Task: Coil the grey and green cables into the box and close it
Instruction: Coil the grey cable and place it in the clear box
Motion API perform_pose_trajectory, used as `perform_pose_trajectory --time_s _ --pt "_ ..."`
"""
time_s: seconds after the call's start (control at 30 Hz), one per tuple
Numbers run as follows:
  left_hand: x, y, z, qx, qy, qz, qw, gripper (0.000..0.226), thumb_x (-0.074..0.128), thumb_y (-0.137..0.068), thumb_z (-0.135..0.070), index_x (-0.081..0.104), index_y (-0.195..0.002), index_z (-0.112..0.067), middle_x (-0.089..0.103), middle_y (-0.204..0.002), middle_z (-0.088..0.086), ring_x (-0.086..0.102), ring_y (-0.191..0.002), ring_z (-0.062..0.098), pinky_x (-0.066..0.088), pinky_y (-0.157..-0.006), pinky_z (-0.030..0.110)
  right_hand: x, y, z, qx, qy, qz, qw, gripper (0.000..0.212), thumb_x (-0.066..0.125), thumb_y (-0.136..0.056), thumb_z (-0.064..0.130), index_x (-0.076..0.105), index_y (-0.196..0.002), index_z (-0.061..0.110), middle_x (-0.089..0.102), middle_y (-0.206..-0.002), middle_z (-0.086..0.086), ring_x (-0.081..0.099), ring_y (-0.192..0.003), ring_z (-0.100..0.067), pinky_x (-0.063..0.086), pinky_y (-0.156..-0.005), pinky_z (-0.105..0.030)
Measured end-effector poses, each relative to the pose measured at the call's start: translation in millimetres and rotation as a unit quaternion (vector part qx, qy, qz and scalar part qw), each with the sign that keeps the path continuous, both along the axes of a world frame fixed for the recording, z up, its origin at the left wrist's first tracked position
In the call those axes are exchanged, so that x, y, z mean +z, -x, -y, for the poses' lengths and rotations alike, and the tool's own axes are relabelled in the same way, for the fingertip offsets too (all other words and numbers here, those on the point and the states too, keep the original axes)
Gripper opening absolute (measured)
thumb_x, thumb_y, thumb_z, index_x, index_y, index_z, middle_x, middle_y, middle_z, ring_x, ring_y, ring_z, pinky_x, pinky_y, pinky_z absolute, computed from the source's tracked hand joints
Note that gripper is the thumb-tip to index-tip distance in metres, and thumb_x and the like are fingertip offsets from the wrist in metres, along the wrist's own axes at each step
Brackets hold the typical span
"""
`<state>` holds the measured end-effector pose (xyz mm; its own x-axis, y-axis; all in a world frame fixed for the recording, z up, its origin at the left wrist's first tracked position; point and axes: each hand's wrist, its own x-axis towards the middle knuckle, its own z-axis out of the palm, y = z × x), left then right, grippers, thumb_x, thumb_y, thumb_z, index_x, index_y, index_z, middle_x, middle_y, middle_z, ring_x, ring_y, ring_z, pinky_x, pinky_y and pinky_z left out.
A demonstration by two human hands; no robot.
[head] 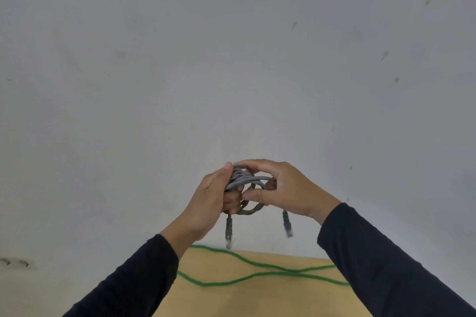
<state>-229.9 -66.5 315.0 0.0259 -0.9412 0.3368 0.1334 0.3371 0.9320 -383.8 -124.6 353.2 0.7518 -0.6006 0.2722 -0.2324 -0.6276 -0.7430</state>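
Wall [231, 59] fills most of the view, with the bench [257, 298] low down carrying the green cable [257, 275]. Left hand [208, 203] and right hand [288, 188] are raised, fingers curled around the coiled grey cable [244, 180] between them.

The coiled grey network cable [244, 189] sits between the two hands, the left hand [210, 203] gripping its left side and the right hand [286, 188] its right, both raised above the light wooden tabletop [257, 298]. Two plug ends hang below the coil, one under each hand. The thin green cable [257, 275] lies on the tabletop beneath the hands, crossing over itself toward the right, with the pale wall [231, 59] behind everything.
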Motion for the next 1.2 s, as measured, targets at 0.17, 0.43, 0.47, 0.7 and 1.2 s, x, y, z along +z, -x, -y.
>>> perform_pose_trajectory --time_s 0.17,0.43,0.47,0.7,1.2 --pt "3 3 1 0.0 0.024 0.004 1.0 0.046 0.031 -0.087 -0.043 0.065 -0.071 -0.016 0.026 -0.043 -0.013 0.021 -0.041 0.009 0.03 -0.045 0.023 1 1 0 0.007 -0.057 0.066 0.996 0.029 0.069 -0.081 0.011 0.063 -0.108 0.02 0.069 -0.098 0.006 0.067 -0.09 -0.013 0.054 -0.08 -0.028" --pt "4 -4 4 0.11 0.142 0.07 0.981 0.054 0.046 -0.076 -0.067 0.05 -0.112 -0.027 0.046 -0.052 -0.01 0.041 -0.046 0.008 0.045 -0.051 0.025 3 -2 -4 0.015 -0.06 0.145 0.987 0.041 0.063 -0.084 0.014 0.058 -0.116 0.04 0.065 -0.074 0.008 0.059 -0.072 -0.01 0.051 -0.064 -0.021" --pt "3 -5 4 0.113 0.159 0.12 0.973 0.053 0.047 -0.077 -0.068 0.049 -0.117 -0.035 0.05 -0.057 -0.01 0.046 -0.049 0.007 0.046 -0.053 0.023 3 -2 -4 0.019 -0.077 0.159 0.984 0.037 0.06 -0.086 0.011 0.062 -0.112 0.038 0.065 -0.074 0.01 0.058 -0.071 -0.009 0.05 -0.061 -0.022" --pt "-1 -4 0 0.212 0.179 0.135 0.951 0.031 0.035 -0.097 -0.029 0.054 -0.12 -0.037 0.049 -0.054 -0.014 0.043 -0.048 0.004 0.043 -0.052 0.022 4 -6 -6 0.01 -0.123 0.158 0.98 0.035 0.064 -0.085 0.01 0.059 -0.116 0.025 0.072 -0.093 0.0 0.066 -0.084 -0.014 0.056 -0.06 -0.031" --pt "-1 -21 2 0.181 0.067 -0.021 0.981 0.031 0.035 -0.099 -0.02 0.065 -0.095 -0.012 0.029 -0.05 -0.01 0.025 -0.046 0.009 0.03 -0.042 0.019 -14 2 -16 -0.044 -0.025 0.066 0.997 0.039 0.038 -0.099 0.015 0.05 -0.125 0.041 0.065 -0.101 0.012 0.053 -0.058 -0.002 0.053 -0.071 -0.025"
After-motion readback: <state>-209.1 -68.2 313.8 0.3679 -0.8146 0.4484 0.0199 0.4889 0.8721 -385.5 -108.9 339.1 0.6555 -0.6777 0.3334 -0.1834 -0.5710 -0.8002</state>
